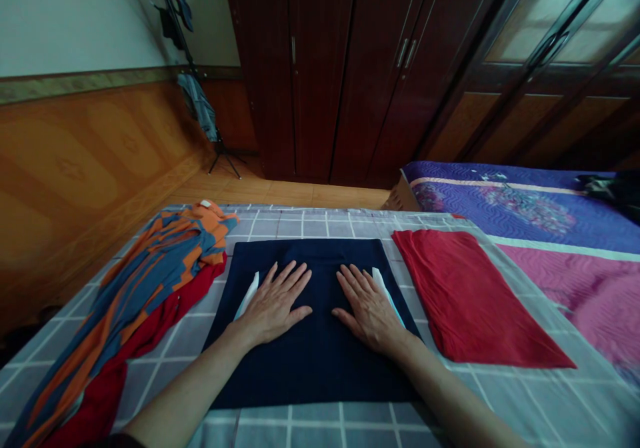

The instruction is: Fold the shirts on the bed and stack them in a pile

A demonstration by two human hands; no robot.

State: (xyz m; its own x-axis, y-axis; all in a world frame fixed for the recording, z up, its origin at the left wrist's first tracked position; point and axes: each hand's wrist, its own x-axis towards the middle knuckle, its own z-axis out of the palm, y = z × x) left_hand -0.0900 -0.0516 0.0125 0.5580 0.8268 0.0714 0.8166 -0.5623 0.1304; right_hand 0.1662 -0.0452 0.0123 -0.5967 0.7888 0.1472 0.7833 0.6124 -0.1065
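A dark navy folded garment (315, 368) lies flat in a near-rectangle on a grey checked bedsheet (300, 428). My left hand (275, 305) rests palm down on its left half, fingers stretched out. On the right half, my right hand (367, 308) lies flat too, its fingers pointing away from me. Beside each hand a white stripe (247, 295) shows on the navy cloth, partly covered by the hands. Neither hand grips anything.
To the right lies a folded red garment (480, 295). An orange and blue garment (165, 281) overlaps red cloth (115, 381) on the left. Beyond the bed stand a dark wardrobe (320, 88) and a coat rack (187, 55). Another bed with a purple-pink cover (530, 208) adjoins at right.
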